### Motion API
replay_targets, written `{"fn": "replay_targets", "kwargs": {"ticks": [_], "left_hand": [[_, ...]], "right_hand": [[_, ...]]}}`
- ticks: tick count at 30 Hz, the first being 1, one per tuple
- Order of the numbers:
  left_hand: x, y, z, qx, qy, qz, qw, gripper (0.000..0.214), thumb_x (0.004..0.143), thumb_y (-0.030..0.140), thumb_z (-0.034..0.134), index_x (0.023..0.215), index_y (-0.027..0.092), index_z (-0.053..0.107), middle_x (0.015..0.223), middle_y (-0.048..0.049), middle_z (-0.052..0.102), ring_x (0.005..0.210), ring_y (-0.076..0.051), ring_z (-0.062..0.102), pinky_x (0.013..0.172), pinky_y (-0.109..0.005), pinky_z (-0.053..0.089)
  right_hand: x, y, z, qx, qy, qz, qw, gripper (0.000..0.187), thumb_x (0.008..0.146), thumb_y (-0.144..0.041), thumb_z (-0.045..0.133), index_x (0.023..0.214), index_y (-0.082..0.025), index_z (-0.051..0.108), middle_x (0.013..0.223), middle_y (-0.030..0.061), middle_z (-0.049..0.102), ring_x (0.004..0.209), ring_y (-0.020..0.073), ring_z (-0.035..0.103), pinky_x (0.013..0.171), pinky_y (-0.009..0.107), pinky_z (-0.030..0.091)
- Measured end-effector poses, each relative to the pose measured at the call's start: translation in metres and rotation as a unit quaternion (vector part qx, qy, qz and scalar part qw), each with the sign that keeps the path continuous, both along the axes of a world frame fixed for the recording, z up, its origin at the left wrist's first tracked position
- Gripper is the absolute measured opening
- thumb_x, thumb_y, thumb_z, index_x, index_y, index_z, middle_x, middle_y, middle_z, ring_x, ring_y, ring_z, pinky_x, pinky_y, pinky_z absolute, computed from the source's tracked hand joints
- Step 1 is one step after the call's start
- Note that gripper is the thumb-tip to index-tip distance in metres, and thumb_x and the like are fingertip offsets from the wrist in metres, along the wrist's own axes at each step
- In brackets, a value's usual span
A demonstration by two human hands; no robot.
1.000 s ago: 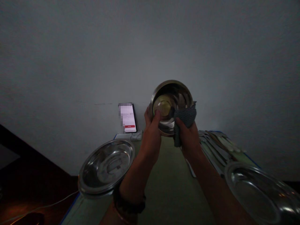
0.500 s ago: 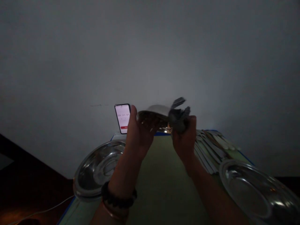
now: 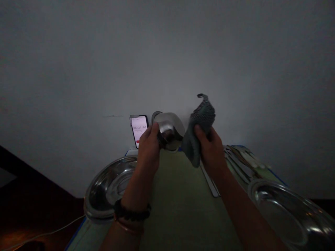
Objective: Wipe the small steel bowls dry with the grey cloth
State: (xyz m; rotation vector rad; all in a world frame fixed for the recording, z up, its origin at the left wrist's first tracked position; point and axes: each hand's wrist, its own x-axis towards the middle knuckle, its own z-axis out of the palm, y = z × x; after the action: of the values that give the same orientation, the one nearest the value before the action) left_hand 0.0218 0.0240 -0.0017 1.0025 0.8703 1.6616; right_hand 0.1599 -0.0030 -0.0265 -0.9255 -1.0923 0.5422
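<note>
My left hand (image 3: 149, 148) is closed on a small shiny metal bowl (image 3: 171, 127), thumb on its near side. The bowl is tipped above the table; its exact shape is hard to make out in the dim light. A grey cloth (image 3: 200, 122) with a striped part and a small loop at its top is gripped in my right hand (image 3: 211, 148). The cloth hangs just right of the bowl, its edge close to the bowl's side; whether they touch I cannot tell.
A phone (image 3: 139, 129) showing a timer leans on the wall. Large metal basins stand at left (image 3: 98, 195) and right (image 3: 282, 216) on the green table (image 3: 183, 202). Several long, thin utensils (image 3: 239, 162) lie at the right back. A white cable (image 3: 60, 229) runs off left.
The bowl has turned, so more of its rounded shiny surface shows. My right hand has moved slightly right and down, and the cloth has swung upright, away from the bowl.
</note>
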Motion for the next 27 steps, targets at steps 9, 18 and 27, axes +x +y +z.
{"fn": "replay_targets", "kwargs": {"ticks": [9,18,27], "left_hand": [[0.002,-0.008,-0.001,0.023,0.2,-0.003,0.979,0.038,0.082,0.05,0.054,0.074,0.017,0.071,0.068,-0.0042,0.069,0.064,-0.016,0.058,0.06,-0.025,0.042],[0.013,-0.015,-0.021,-0.026,0.153,0.0,0.988,0.036,0.079,0.047,0.056,0.079,0.015,0.073,0.072,-0.0049,0.073,0.073,-0.021,0.064,0.063,-0.027,0.046],[0.02,-0.064,-0.091,-0.173,-0.038,-0.038,0.983,0.021,0.072,0.029,0.06,0.086,0.016,0.069,0.086,-0.0087,0.074,0.084,-0.025,0.068,0.081,-0.038,0.052]], "right_hand": [[0.0,-0.019,0.013,0.063,-0.162,-0.091,0.981,0.039,0.095,-0.044,0.03,0.111,-0.022,0.057,0.118,0.0105,0.056,0.114,0.0226,0.053,0.097,0.045,0.044],[-0.023,-0.011,-0.015,0.054,-0.358,-0.108,0.926,0.043,0.095,-0.032,0.03,0.128,-0.012,0.05,0.143,0.0142,0.042,0.137,0.0238,0.031,0.114,0.05,0.026],[-0.013,-0.062,-0.04,-0.079,-0.528,-0.015,0.845,0.058,0.095,-0.045,0.03,0.139,-0.008,0.043,0.15,0.0163,0.034,0.14,0.0298,0.028,0.112,0.051,0.029]]}}
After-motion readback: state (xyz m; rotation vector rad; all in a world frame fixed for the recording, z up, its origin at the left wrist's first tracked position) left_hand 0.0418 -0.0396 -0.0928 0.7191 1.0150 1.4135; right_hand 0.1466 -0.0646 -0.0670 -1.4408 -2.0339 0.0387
